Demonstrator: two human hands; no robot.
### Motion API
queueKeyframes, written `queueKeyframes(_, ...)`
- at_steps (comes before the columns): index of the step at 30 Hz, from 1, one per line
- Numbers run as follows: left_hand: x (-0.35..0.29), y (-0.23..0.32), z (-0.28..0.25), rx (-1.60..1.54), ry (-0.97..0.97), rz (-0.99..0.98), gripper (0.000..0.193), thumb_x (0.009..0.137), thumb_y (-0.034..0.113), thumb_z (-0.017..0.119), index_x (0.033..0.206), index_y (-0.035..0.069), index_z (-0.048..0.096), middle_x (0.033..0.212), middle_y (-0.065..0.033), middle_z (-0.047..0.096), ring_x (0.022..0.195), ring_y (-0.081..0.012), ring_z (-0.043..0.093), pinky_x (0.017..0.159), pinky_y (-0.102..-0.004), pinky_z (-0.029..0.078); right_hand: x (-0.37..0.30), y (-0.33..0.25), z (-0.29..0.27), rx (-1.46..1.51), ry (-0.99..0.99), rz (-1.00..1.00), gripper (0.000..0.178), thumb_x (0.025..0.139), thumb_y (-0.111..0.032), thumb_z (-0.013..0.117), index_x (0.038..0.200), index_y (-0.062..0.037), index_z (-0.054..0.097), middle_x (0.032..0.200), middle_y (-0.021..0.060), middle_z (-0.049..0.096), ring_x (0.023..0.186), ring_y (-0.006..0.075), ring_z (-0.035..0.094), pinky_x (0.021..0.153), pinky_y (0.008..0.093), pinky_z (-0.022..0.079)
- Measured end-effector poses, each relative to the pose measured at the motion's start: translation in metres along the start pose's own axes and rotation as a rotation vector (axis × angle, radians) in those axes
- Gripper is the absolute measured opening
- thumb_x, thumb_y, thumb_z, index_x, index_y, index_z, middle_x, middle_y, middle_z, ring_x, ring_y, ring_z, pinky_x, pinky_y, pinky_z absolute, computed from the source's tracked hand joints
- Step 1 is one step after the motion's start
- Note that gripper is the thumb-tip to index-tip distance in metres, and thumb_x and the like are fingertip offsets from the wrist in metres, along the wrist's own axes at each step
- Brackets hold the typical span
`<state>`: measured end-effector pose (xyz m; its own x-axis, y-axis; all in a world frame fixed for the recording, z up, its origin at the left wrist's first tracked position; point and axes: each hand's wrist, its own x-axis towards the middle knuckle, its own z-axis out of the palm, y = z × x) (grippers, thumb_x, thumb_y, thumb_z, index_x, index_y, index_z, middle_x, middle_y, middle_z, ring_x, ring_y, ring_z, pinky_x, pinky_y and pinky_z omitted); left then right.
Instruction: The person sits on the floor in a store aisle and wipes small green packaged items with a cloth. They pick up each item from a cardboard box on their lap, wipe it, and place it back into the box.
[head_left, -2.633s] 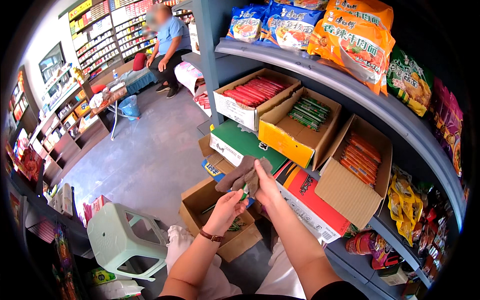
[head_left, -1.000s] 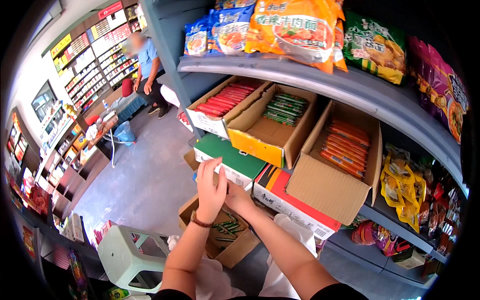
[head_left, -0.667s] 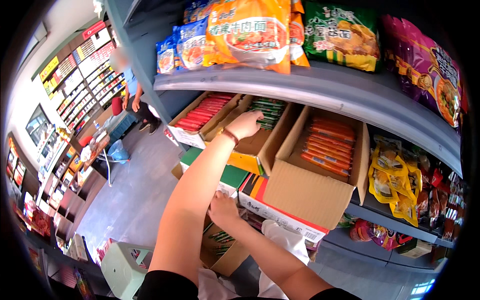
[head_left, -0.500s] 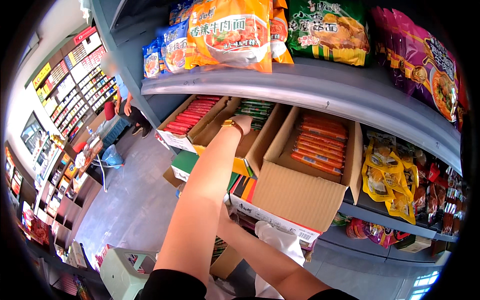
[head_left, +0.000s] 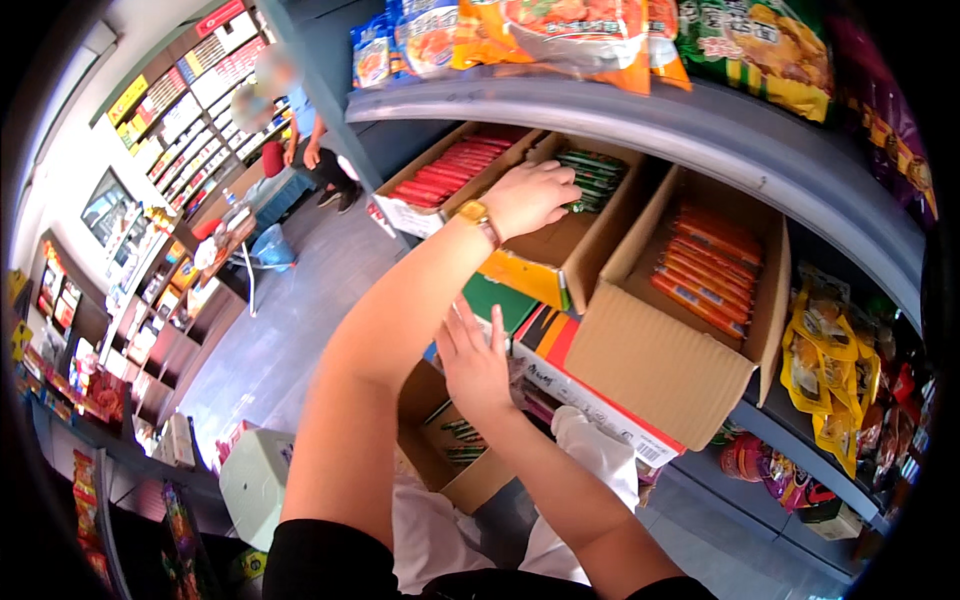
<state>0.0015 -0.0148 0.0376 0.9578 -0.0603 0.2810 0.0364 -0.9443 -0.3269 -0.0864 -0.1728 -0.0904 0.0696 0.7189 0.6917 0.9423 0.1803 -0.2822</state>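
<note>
Left hand (head_left: pixel 532 200) over yellow-fronted open cardboard box (head_left: pixel 525 278), fingers bent at slim green-wrapped sticks (head_left: pixel 598 175) in its far end; grip hidden, can't tell. Right hand (head_left: pixel 478 372) below box, empty, fingers apart. Step, seemingly: handling sticks; next move calls for light fingertips.

White wall (head_left: pixel 72 160) far L w/ dark-framed panel (head_left: pixel 107 203); tall shelves (head_left: pixel 188 93) at back, packed w/ small packs (head_left: pixel 165 82); smooth grey floor (head_left: pixel 325 280), bright glare on L side; small table (head_left: pixel 238 238) w/ thin metal leg (head_left: pixel 250 288) nr blue bucket (head_left: pixel 272 248); pale green stool (head_left: pixel 255 485) btm L; grey-blue shelf (head_left: pixel 480 98) across top R
</note>
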Motion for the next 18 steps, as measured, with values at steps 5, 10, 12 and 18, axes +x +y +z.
queueKeyframes(5,-0.097,0.034,-0.059,-0.03,0.456,-0.167,0.032,0.07,0.005,0.065,0.101,0.006,0.059,0.101,-0.0115,0.055,0.092,-0.0292,0.054,0.08,-0.0361,0.046,-0.002,-0.006,0.005,-0.035,-0.018,-0.057,0.024,0.082,-0.017,0.052,0.1,-0.0027,0.058,0.141,0.0088,0.034,0.136,0.0185,0.019,0.107,0.0518,0.02)
queueKeyframes(10,-0.211,0.087,-0.037,-0.25,0.89,-0.702,0.028,0.077,-0.002,0.064,0.103,0.002,0.056,0.102,-0.011,0.055,0.088,-0.0229,0.057,0.079,-0.0299,0.046,-0.006,-0.02,0.015,-0.021,-0.015,-0.112,0.024,0.079,-0.016,0.055,0.099,-0.0024,0.059,0.143,0.0064,0.03,0.136,0.0174,0.021,0.107,0.0463,0.023)
queueKeyframes(12,-0.252,0.109,-0.006,-0.54,1.069,-0.96,0.022,0.081,-0.002,0.062,0.102,0.0,0.054,0.101,-0.008,0.057,0.089,-0.017,0.057,0.078,-0.0276,0.046,-0.007,-0.027,0.016,-0.002,-0.059,-0.138,0.026,0.079,-0.014,0.054,0.102,-0.001,0.059,0.141,0.007,0.034,0.134,0.0192,0.025,0.106,0.0486,0.024)
queueKeyframes(18,-0.299,0.145,0.026,-1.171,1.347,-1.263,0.019,0.088,0.002,0.054,0.106,0.0,0.048,0.102,-0.0106,0.056,0.097,-0.0182,0.058,0.088,-0.0278,0.047,-0.012,-0.039,0.024,-0.105,-0.123,-0.259,0.03,0.079,-0.016,0.054,0.105,-0.0014,0.059,0.14,0.0068,0.036,0.133,0.0179,0.028,0.105,0.0411,0.029)
